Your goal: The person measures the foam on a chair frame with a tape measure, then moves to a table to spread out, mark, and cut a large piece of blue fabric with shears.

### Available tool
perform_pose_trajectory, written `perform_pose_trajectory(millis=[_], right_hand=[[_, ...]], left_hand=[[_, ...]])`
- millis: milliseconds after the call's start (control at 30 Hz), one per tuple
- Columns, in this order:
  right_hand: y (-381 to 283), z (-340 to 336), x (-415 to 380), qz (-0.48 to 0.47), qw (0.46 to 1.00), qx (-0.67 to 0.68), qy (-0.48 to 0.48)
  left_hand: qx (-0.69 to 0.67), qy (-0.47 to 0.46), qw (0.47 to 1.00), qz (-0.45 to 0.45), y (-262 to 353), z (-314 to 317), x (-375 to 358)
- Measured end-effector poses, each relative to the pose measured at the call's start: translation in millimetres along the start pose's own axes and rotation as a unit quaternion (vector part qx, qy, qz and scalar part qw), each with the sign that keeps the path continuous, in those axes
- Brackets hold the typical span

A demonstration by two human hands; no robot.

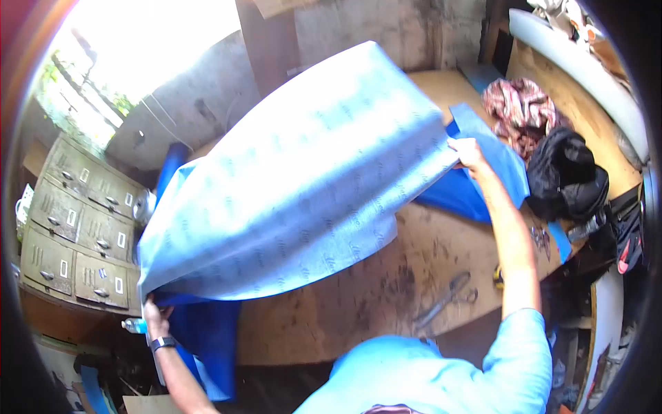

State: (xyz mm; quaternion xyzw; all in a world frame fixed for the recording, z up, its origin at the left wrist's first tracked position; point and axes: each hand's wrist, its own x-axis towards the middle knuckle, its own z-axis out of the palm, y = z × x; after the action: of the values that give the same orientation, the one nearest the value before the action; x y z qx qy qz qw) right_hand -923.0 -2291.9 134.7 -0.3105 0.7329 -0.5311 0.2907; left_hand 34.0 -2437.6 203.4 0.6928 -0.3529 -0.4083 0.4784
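A large blue sheet [289, 186] with rows of dark printed lettering on its pale side is stretched above the table, billowing in the middle. My left hand [157, 319], with a dark band on its wrist, grips the near left corner. At the right edge, my right hand [470, 154] pinches the sheet between thumb and fingers. Deeper blue material [207, 345] hangs below my left hand over the table edge. Another blue piece [493, 172] lies under and beyond my right hand; whether these pieces join the sheet is hidden. A pair of scissors [445, 301] rests on the wooden table [331, 321].
Metal lockers [83, 228] stand at the left, near a small bottle [134, 325]. On the table's right side are a crumpled patterned cloth [520, 110], a black bag [565, 172] and a yellow object [498, 277]. A concrete wall [358, 34] rises behind.
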Motion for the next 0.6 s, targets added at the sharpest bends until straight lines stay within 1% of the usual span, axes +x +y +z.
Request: perform_pose_trajectory(millis=[67,100,133,167,233,300,333,367,433,467,500,567,600], right_hand=[[75.3,20.6,-3.9,0.058,0.998,0.012,-0.017],[106.2,26.1,-9.4,0.094,0.995,0.03,-0.032],[114.7,38.5,-28.4,0.12,0.993,0.015,-0.007],[165.1,37.7,-13.9,0.1,0.994,-0.03,-0.043],[175.7,50.1,-45.3,0.177,0.981,-0.069,-0.04],[231.3,56.7,-51.8,0.14,0.986,0.007,-0.087],[159.6,62.7,-106.0,0.267,0.954,0.114,-0.071],[168.4,64.3,-121.3,0.272,0.949,0.134,-0.083],[184.1,64.8,-137.7,0.277,0.939,0.175,-0.107],[188.9,62.7,-149.8,0.255,0.937,0.209,-0.117],[192.6,59.9,-161.9,0.232,0.933,0.243,-0.127],[195.4,55.6,-186.8,0.189,0.928,0.291,-0.132],[193.2,52.2,-199.6,0.169,0.928,0.306,-0.128]], left_hand=[[0.008,0.01,0.999,-0.046,-59.0,10.3,-7.3],[-0.008,-0.005,0.997,-0.082,-87.6,4.5,-3.1],[-0.018,0.015,0.996,-0.085,-107.3,9.3,-11.9],[-0.018,0.03,0.992,-0.119,-120.8,2.1,-9.1],[-0.058,0.079,0.984,-0.152,-150.0,4.3,-15.9],[-0.123,0.053,0.974,-0.181,-181.1,-3.0,-16.3],[-0.141,0.047,0.971,-0.185,-196.9,-3.7,-18.0],[-0.159,0.041,0.968,-0.189,-209.8,-1.4,-26.2],[-0.173,0.024,0.956,-0.235,-230.3,7.2,-45.4],[-0.162,0.03,0.956,-0.244,-242.7,11.8,-56.1],[-0.175,0.013,0.957,-0.232,-258.4,13.4,-63.8],[-0.16,0.012,0.965,-0.205,-284.3,20.2,-79.4],[-0.149,0.015,0.971,-0.186,-282.3,35.4,-99.0]])
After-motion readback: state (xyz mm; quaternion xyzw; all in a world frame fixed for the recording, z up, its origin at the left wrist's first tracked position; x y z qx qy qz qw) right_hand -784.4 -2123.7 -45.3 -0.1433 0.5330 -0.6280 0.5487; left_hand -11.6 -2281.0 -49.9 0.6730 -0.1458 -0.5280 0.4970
